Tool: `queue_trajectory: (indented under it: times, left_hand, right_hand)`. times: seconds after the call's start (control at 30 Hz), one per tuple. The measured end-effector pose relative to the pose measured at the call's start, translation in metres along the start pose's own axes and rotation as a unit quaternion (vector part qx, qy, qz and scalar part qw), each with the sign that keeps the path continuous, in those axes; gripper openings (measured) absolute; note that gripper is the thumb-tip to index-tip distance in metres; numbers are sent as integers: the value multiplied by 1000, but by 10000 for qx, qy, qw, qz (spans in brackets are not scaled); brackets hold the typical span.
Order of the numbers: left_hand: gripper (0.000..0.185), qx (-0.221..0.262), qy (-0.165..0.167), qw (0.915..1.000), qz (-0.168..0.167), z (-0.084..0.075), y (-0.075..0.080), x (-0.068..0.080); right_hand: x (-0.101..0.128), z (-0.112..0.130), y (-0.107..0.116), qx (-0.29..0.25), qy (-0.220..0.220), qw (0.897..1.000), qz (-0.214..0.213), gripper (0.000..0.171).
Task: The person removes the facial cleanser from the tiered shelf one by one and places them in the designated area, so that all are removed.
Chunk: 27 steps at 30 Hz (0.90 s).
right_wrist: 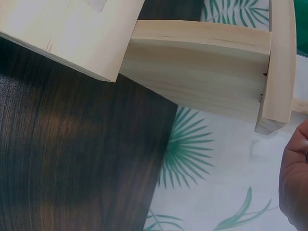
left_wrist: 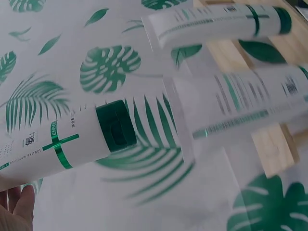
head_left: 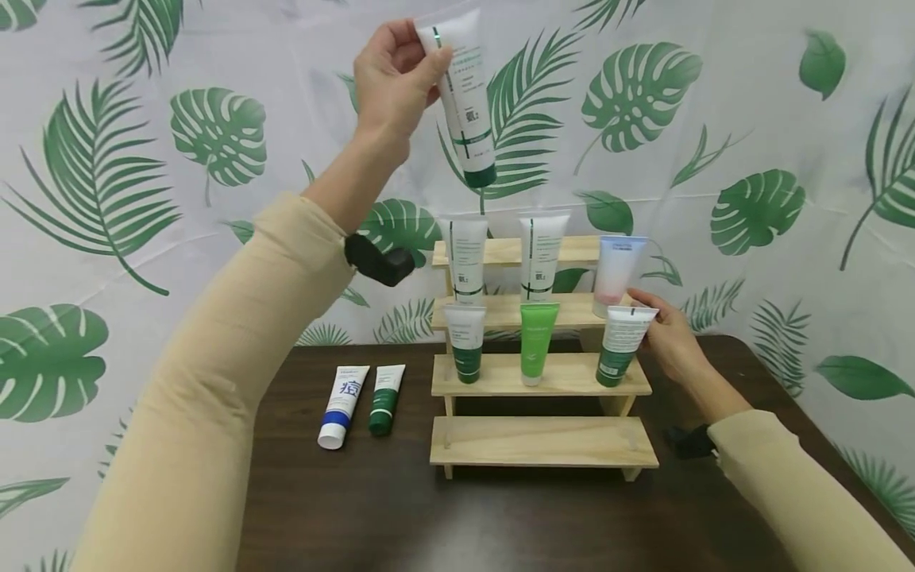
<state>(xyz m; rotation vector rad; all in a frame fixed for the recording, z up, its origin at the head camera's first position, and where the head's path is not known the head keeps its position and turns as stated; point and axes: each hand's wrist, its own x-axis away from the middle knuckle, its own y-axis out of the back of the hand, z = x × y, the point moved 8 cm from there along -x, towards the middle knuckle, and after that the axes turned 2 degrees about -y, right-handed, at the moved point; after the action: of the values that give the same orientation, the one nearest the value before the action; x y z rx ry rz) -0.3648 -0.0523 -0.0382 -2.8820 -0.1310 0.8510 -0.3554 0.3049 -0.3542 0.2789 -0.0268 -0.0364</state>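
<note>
My left hand point(head_left: 396, 83) holds a white squeeze tube point(head_left: 468, 103) with a dark green cap, raised above a stepped wooden display stand point(head_left: 543, 443). The cap points down and the grip is near the crimped end. In the left wrist view, that tube point(left_wrist: 57, 144) lies across the left side, beside two similar tubes on the stand. My right hand point(head_left: 672, 338) grips the stand's right end, near the blue-and-pink tube point(head_left: 617, 266) and a white-and-green tube point(head_left: 623, 342). Its fingertips are partly hidden; only part of the hand point(right_wrist: 294, 178) shows in the right wrist view.
Two tall white tubes point(head_left: 466, 258) stand on the upper steps. Below them are a white-and-green tube point(head_left: 466, 338) and a bright green tube point(head_left: 536, 342). Left of the stand, a blue-banded tube point(head_left: 344, 405) and a small green-and-white tube point(head_left: 386, 397) lie on the dark table point(head_left: 357, 508).
</note>
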Motion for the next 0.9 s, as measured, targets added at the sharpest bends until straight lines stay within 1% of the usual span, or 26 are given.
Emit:
queue_trajectory:
  times: [0.13,0.23,0.37,0.47,0.5,0.6,0.7,0.83,0.9]
  left_hand:
    - [21,104,141,9996,-243,2,40,1]
    - [22,-47,356,9984,-440,12,71,6]
    - [30,-476,760,9940,-626,37,113,17]
    - [36,-1057,1043,9869,-626,61,145,28]
    - [37,-1261,1161,9833,-612,69,157,33]
    - [39,-1900,1454,9702,-388,98,189,48]
    - [45,-2381,1786,9547,20,129,219,67]
    - [49,-2952,2189,9285,528,167,254,94]
    - [49,-3222,2384,9139,645,185,270,106]
  right_hand:
    - [1,-2,2,107,22,9999,-25,57]
    - [1,-3,5,208,64,9997,-73,58]
    - [0,-4,7,306,114,9994,-110,58]
    - [-1,-5,6,403,143,9990,-125,59]
    - [-1,-5,6,402,156,9990,-114,59]
    - [-2,-5,3,314,180,9993,-67,59]
    - [-3,-4,-1,142,168,9998,-16,58]
    - [-5,-2,-4,38,122,9999,18,58]
    - [-6,-2,-6,-111,103,9999,64,58]
